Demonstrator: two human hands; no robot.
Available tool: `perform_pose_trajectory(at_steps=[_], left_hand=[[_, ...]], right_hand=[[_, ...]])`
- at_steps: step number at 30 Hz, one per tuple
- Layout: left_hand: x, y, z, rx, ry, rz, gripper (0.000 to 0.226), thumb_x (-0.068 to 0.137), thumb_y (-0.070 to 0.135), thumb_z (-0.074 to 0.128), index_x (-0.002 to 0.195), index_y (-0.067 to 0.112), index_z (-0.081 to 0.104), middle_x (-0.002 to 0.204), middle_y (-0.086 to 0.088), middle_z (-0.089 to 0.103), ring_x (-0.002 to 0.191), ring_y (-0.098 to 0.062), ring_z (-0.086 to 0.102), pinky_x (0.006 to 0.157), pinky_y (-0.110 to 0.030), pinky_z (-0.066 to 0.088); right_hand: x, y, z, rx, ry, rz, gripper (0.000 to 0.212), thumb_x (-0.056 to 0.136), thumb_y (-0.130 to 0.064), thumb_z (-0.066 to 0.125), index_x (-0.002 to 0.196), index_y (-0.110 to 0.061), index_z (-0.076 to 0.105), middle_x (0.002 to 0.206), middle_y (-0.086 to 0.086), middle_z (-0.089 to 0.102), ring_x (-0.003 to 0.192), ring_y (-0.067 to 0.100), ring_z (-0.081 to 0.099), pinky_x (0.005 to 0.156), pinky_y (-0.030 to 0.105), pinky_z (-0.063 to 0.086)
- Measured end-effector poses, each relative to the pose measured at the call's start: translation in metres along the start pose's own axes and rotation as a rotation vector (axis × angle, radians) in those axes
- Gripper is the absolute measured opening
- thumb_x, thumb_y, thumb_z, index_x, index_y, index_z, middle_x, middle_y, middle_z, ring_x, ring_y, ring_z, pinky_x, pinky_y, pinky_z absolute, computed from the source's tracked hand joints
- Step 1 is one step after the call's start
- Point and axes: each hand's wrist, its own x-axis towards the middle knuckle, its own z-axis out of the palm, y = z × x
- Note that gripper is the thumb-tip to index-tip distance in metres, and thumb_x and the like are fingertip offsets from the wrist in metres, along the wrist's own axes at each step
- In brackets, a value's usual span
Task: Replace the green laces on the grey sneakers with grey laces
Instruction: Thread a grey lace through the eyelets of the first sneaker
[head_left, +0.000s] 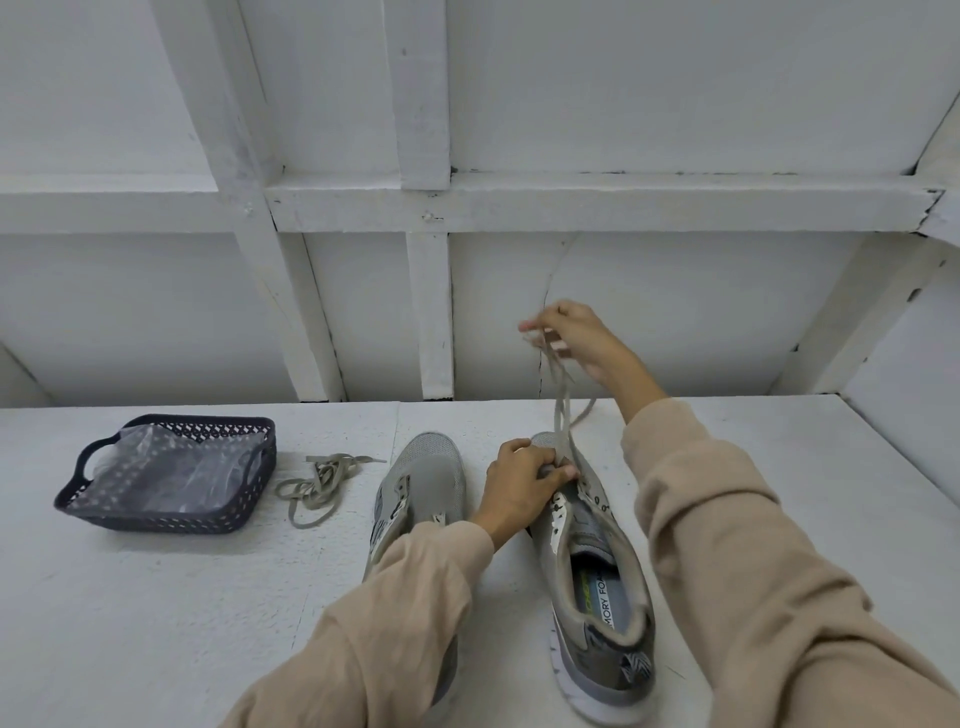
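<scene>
White bench (156, 597) under a panelled wall: the left grip (519, 483) clamps the right sneaker (597, 571) at its forefoot, likely steadying it, while the right grip (566, 338) pinches its lace (560, 415), drawn upward. Another lace (317, 486) lies left, beside the basket (166, 522).

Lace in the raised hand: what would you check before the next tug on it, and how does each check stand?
1. Right hand pinches the raised greyish-green flat lace: ok.
2. Left hand steadies the grey mesh sneaker at its front eyelets: ok.
3. Lace clear of every eyelet: cannot tell, the left hand hides them.
4. Second grey mesh sneaker shows no lace: ok.
5. Loose tangled lace lies on the white table beside the dark perforated plastic basket: ok.
</scene>
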Motion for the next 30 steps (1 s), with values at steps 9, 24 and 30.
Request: perform_pose_trajectory(at_steps=[9,24,30], left_hand=[[0.001,-0.003,0.002,-0.073,0.017,0.049,0.021,0.095,0.033,0.060,0.095,0.016,0.073,0.066,0.016,0.050,0.128,-0.023,0.032,0.099,-0.015,0.020],[0.002,-0.005,0.003,-0.026,0.013,0.023,0.019,0.094,0.035,0.061,0.098,0.020,0.073,0.084,0.012,0.061,0.134,-0.027,0.027,0.096,-0.020,0.026],[0.000,0.000,0.000,0.093,0.035,0.015,0.023,0.092,0.043,0.059,0.092,0.022,0.070,0.072,0.017,0.054,0.133,-0.026,0.037,0.106,-0.041,0.032]], right_hand=[[0.015,-0.017,0.011,-0.116,-0.105,-0.119,0.010,0.091,-0.017,0.064,0.100,-0.016,0.062,0.109,0.005,0.067,0.092,0.016,0.061,0.074,0.031,0.049],[-0.036,0.030,-0.026,-0.720,-0.601,0.072,0.022,0.084,-0.025,0.075,0.102,-0.013,0.071,0.097,-0.004,0.071,0.084,0.004,0.060,0.075,0.027,0.046],[-0.059,0.054,-0.043,-0.724,-0.566,-0.001,0.019,0.079,-0.025,0.079,0.089,-0.009,0.075,0.072,-0.006,0.071,0.068,0.003,0.057,0.071,0.025,0.043]])
